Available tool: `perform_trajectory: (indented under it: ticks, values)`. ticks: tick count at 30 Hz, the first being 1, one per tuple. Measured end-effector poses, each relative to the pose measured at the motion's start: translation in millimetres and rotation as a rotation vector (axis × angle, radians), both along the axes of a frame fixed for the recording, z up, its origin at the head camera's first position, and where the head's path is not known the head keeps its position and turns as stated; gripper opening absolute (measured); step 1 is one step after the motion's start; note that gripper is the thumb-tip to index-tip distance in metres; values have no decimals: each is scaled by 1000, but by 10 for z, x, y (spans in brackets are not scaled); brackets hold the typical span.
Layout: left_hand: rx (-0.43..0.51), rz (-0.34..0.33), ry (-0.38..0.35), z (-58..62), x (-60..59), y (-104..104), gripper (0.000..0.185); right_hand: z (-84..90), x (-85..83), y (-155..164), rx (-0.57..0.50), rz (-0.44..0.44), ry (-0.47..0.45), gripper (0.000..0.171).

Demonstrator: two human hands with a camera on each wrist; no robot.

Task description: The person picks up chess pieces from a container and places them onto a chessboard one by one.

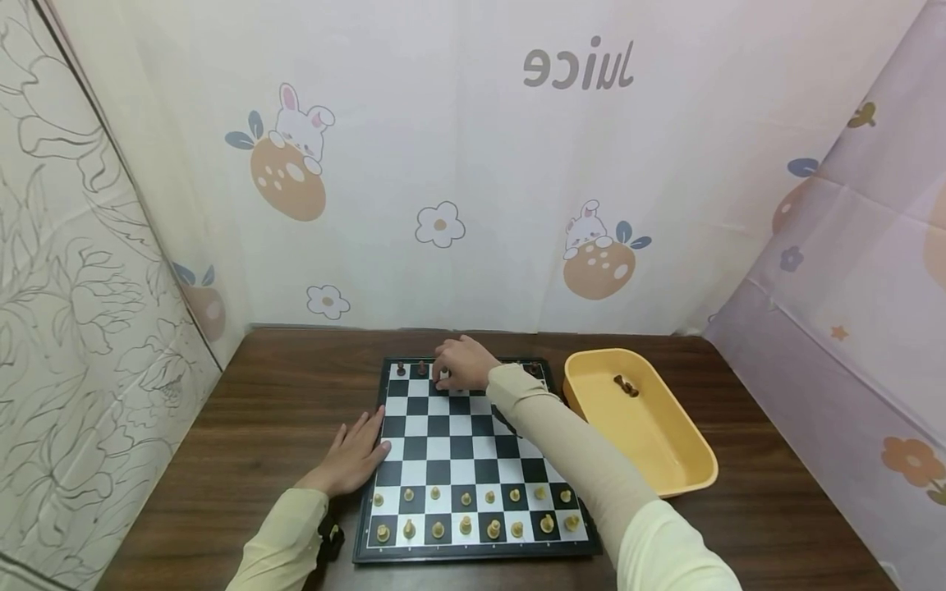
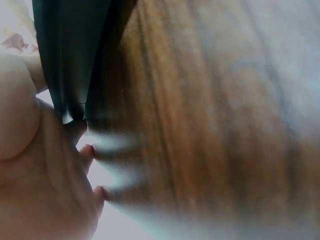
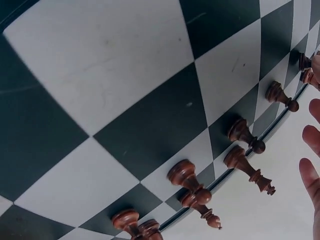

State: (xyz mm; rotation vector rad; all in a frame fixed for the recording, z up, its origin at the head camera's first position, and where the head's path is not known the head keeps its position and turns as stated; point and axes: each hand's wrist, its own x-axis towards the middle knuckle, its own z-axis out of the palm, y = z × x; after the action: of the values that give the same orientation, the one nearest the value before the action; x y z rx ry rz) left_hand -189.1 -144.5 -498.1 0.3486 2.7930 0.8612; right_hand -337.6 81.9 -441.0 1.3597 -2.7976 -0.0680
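Note:
A black-and-white chessboard point(image 1: 461, 447) lies on the brown table, with light-coloured pieces point(image 1: 466, 525) in two rows at the near side. Brown pieces point(image 3: 240, 132) stand in rows along the far edge, partly hidden by my right arm in the head view. My right hand point(image 1: 466, 364) is over the far edge, thumb and fingers pinching a brown pawn point(image 3: 304, 62), whose top a fingertip covers. Its other fingers are spread at the right wrist view's edge. My left hand point(image 1: 351, 455) rests with extended fingers against the board's left edge.
Right of the board is a yellow tray point(image 1: 643, 435) with a few brown chess pieces point(image 1: 626, 386) in it. Patterned curtains stand behind and beside the table point(image 1: 288, 410). My right sleeve crosses above the board's right side.

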Motion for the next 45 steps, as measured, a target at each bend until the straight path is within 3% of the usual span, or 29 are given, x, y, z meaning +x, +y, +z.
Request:
perform_trajectory:
  ticks: [18, 34, 45]
  values:
    - [-2, -9, -2, -22, -4, 29, 62, 35, -9, 77, 36, -20, 10, 14]
    - [-5, -11, 9, -30, -26, -9, 63, 418, 48, 422, 106, 46, 151, 13]
    - [28, -20, 25, -28, -8, -15, 64, 525, 39, 816, 147, -12, 209, 13]
